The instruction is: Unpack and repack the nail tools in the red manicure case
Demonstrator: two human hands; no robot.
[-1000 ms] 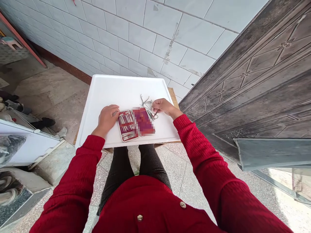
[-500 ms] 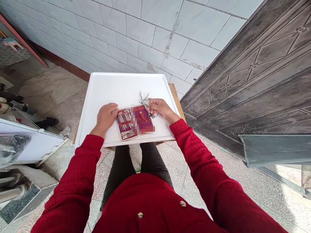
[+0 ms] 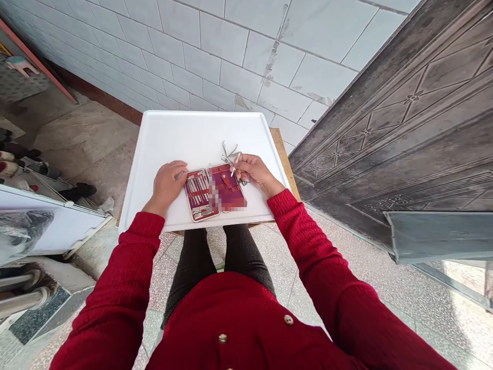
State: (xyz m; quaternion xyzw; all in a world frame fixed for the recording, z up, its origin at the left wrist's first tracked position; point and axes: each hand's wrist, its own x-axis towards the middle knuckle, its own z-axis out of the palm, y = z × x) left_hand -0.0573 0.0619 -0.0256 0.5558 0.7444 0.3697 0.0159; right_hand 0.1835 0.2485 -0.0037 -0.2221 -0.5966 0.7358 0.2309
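Right hand (image 3: 252, 172): thumb and fingers are pinched together on a slim metal tool (image 3: 235, 164). The tool slopes, upper end towards the wall (image 3: 215, 51), lower end towards the person and a little to the left. Its exact kind is too small to determine.

Left hand (image 3: 167, 181): fingers lie close together and bent, the tips at the upper left corner of an open manicure case (image 3: 234, 195). Whether they pinch the edge or only rest against it cannot be told.

The case lies flat on a white rimmed board (image 3: 181, 136), between the two hands and near the edge closest to the person. Its left panel (image 3: 190, 195) carries a row of metal implements; the right panel shows a snap tab (image 3: 225, 179) and is partly pixelated.

Governing relation: from the right hand, the case lies to the left and towards the person. The tool's lower end is over or just beside the right panel's upper edge; contact cannot be confirmed. The panels' long axes run from wall side to person, leaning opposite to the tool. The right hand is nearer the right panel, the left hand nearer the loaded one.

Cuticle nippers (image 3: 228, 154) lie spread just beyond the right panel. A small metal implement (image 3: 245, 182), unidentified, lies below the right hand.
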